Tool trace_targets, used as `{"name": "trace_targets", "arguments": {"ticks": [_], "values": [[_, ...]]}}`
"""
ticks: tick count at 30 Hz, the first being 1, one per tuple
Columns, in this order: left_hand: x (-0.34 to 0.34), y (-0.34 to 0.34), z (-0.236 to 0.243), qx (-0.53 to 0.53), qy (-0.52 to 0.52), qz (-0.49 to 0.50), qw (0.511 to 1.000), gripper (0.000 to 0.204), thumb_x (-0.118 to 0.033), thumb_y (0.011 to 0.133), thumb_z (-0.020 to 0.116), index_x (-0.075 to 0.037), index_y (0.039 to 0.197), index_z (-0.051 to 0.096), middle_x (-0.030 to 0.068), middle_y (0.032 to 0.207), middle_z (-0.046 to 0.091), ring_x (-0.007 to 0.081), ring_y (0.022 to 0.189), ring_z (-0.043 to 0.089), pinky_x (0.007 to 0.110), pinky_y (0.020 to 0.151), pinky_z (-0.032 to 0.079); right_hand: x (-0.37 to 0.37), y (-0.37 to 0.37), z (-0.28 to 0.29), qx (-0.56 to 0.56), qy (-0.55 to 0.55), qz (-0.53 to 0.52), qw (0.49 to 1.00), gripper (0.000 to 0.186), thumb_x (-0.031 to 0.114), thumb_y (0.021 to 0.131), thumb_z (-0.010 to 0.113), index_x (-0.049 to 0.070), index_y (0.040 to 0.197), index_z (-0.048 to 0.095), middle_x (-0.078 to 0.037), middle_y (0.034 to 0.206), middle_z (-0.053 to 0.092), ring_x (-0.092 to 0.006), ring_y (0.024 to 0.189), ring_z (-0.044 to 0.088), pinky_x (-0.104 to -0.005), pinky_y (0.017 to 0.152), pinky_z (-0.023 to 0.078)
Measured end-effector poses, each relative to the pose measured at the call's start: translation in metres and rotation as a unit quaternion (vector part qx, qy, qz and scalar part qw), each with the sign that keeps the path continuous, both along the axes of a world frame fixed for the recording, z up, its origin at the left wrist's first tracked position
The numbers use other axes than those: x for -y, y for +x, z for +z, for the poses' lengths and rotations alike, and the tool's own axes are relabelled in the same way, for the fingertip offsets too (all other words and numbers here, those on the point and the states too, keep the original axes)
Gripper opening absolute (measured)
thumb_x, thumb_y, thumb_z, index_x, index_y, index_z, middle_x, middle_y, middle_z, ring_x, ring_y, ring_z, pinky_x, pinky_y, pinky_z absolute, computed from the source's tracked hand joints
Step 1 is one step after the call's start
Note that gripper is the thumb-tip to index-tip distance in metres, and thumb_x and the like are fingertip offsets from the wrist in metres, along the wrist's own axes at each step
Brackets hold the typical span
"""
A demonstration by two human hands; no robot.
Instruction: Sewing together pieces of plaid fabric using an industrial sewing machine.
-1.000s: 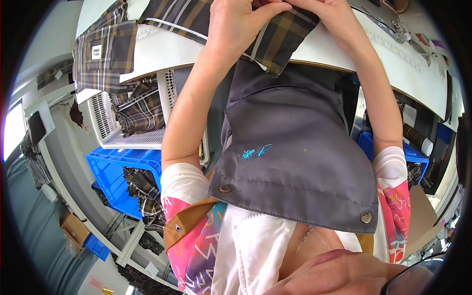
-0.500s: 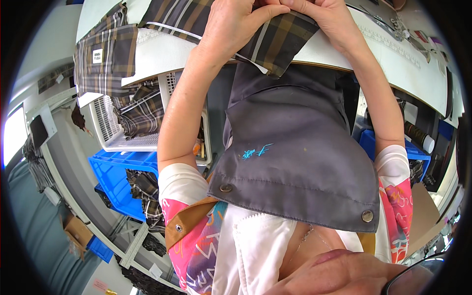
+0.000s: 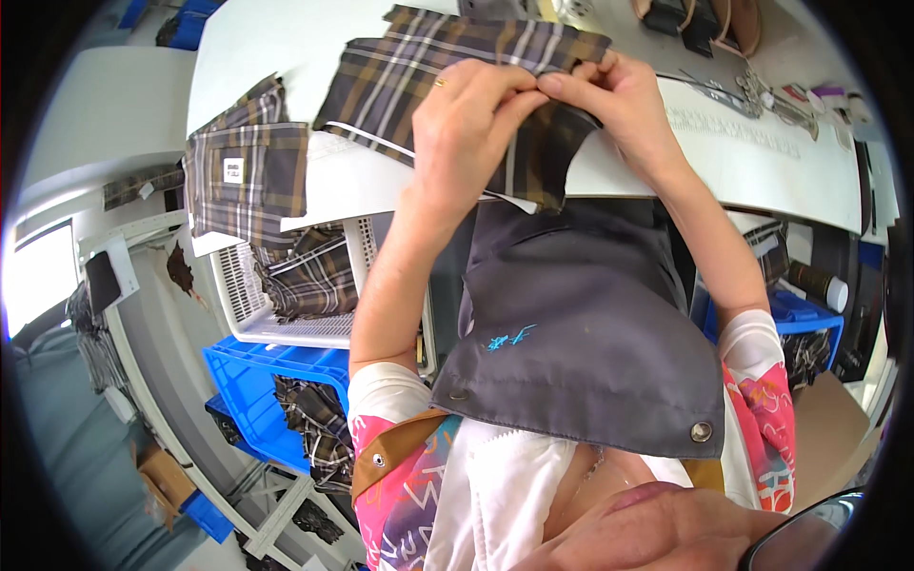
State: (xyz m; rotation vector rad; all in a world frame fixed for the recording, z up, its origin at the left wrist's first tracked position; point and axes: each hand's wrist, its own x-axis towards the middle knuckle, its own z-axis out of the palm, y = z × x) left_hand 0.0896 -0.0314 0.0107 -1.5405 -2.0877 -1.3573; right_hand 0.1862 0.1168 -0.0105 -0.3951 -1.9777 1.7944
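Observation:
A dark brown plaid fabric piece (image 3: 381,93) with white and tan stripes lies across the white table in front of me. My left hand (image 3: 464,122) pinches its folded edge between thumb and fingers. Right beside it, my right hand (image 3: 617,109) grips the same cloth with thumb and fingertips, the two hands almost touching. Below them a corner of the fabric (image 3: 540,167) hangs toward the table's front edge, its pale underside showing. Farther left, a plaid piece with a white label (image 3: 233,169) drapes over the table edge.
Under the table's left side, a white plastic basket (image 3: 228,290) and a blue crate (image 3: 224,381) hold plaid cloth. Scissors (image 3: 728,93) lie at the far right of the white table (image 3: 709,162), near thread spools (image 3: 857,107). Another blue crate (image 3: 821,328) stands below right.
The view has shifted, so the hands and table appear lower and more of the table's far side shows. Both hands still hold the plaid fabric close together.

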Motion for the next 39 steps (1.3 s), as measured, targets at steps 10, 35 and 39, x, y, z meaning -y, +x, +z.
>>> {"name": "trace_targets", "arguments": {"ticks": [10, 35, 39], "values": [[-0.004, 0.005, -0.018, 0.008, 0.062, -0.028, 0.998, 0.011, -0.012, 0.072, 0.071, -0.009, 0.074, 0.061, 0.0026, 0.069, 0.058, 0.0218, 0.068, 0.057, 0.032, 0.072, 0.043, -0.007, 0.015, 0.008, 0.104, -0.119, 0.065, 0.985, 0.020, 0.016, 0.085, 0.066, -0.003, 0.090, 0.067, -0.003, 0.084, 0.066, -0.0057, 0.074, 0.058, -0.0211, 0.065, 0.045], [0.005, 0.007, 0.000, 0.356, 0.218, -0.020, 0.909, 0.010, -0.002, 0.085, 0.063, -0.001, 0.090, 0.055, 0.0027, 0.086, 0.059, 0.0076, 0.073, 0.051, 0.021, 0.067, 0.042, 0.017, -0.004, 0.001, -0.140, -0.294, -0.017, 0.945, 0.032, 0.027, 0.095, 0.050, -0.002, 0.101, 0.063, -0.006, 0.083, 0.064, -0.0113, 0.075, 0.057, -0.0222, 0.068, 0.043], [-0.004, 0.024, -0.001, 0.439, 0.278, -0.051, 0.853, 0.005, -0.006, 0.089, 0.060, -0.003, 0.090, 0.055, 0.0002, 0.086, 0.059, 0.0030, 0.072, 0.049, 0.016, 0.067, 0.038, 0.048, -0.006, 0.005, -0.173, -0.075, -0.008, 0.982, 0.028, 0.002, 0.084, 0.060, 0.000, 0.112, 0.062, -0.008, 0.108, 0.062, -0.0087, 0.091, 0.056, -0.0221, 0.080, 0.043]]}}
